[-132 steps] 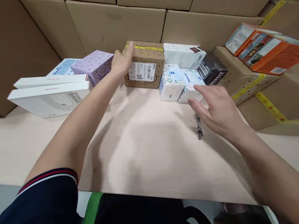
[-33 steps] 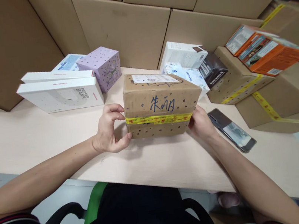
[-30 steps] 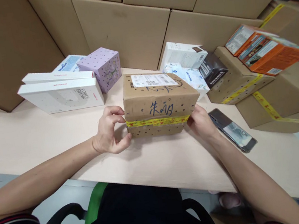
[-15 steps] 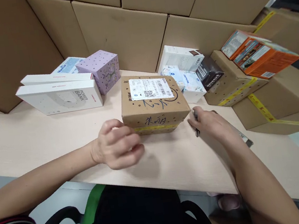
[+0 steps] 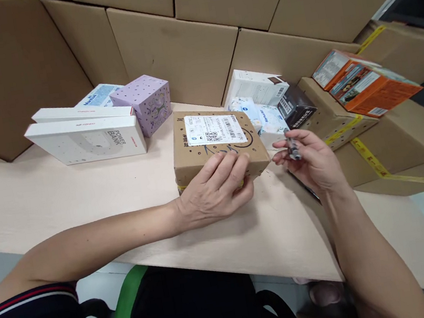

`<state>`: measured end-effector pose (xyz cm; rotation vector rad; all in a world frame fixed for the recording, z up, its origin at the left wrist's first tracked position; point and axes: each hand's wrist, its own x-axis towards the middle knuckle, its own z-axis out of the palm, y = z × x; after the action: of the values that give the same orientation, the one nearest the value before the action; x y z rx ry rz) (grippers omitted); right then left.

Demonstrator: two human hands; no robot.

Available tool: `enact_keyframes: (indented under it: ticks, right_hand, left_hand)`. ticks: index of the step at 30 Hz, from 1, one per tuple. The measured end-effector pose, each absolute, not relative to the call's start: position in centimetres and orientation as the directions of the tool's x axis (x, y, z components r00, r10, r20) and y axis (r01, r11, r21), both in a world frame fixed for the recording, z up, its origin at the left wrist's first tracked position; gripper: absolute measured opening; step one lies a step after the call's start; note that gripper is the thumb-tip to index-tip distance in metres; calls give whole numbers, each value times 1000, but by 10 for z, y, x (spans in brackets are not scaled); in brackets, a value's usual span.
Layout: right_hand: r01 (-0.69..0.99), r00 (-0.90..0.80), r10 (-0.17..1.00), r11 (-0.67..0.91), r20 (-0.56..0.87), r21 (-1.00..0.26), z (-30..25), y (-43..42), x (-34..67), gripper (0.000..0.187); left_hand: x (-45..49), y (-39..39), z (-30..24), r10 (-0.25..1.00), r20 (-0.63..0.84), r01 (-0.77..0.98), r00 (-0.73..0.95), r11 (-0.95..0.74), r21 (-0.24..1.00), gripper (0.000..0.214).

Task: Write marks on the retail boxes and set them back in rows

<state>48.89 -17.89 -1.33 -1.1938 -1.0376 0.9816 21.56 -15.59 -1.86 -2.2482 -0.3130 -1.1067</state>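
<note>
A brown cardboard box [image 5: 220, 160] with a white shipping label [image 5: 215, 129] and blue handwriting on top sits on the table in front of me. My left hand [image 5: 216, 187] lies against its near side, curled fingers pressed on the front upper edge and covering the writing there. Just off the box's right corner, my right hand [image 5: 310, 160] pinches a short, slim, grey-and-black tool [image 5: 292, 148]; its exact kind is unclear. Beneath that hand a dark flat object [image 5: 306, 187] lies on the table, mostly hidden.
White power bank boxes [image 5: 89, 140], a blue-white pack [image 5: 101, 95] and a purple box [image 5: 144, 105] stand at left. Behind on the right are tissue packs [image 5: 269, 118], a black box [image 5: 295, 106], an orange box [image 5: 372, 84] and taped cartons [image 5: 405, 146]. Large cartons [image 5: 176, 53] wall the back.
My left hand has moved right from beside the box onto its front edge. The right hand has lifted and turned palm-inward, raising the slim tool off the table.
</note>
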Motion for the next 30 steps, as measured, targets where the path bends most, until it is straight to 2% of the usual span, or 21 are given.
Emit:
enact_keyframes:
  ticks: [3,7,8,12,15,17,25,30]
  right_hand:
    - [-12,324,908,285,266,-959,-4,-185,478,37]
    - [41,434,813,412,388,-910,7,-192,469,18]
    - [29,433,817,409,380,-912,11,-193,468,14]
    - [-42,360,880,347,309,-937,31,-193,465,22]
    - [18,322,879,366,352,-930,43,-190,455,16]
    - [64,309,861,404,403,-913,47,-189,445,5]
    - [180,276,851,411,447,-894,36,-184,406,26]
    - [327,232,812,453,535,-830,27,-185,404,27]
  left_hand:
    - [217,-150,-27,-106,784,427,612,-790,-440,14]
    - [218,-150,-32,-57,815,377,576,-866,-327,17]
    - [218,-150,-32,-49,814,373,579,-871,-319,17]
    - [219,-151,-31,-47,814,381,580,-867,-321,16]
    - [219,-151,-29,-78,819,423,568,-826,-372,12]
    - [219,-150,-27,-100,818,444,566,-799,-406,10]
    - [214,-146,-20,-145,804,436,576,-777,-453,12]
    - [215,-145,-22,-158,802,423,576,-782,-458,8]
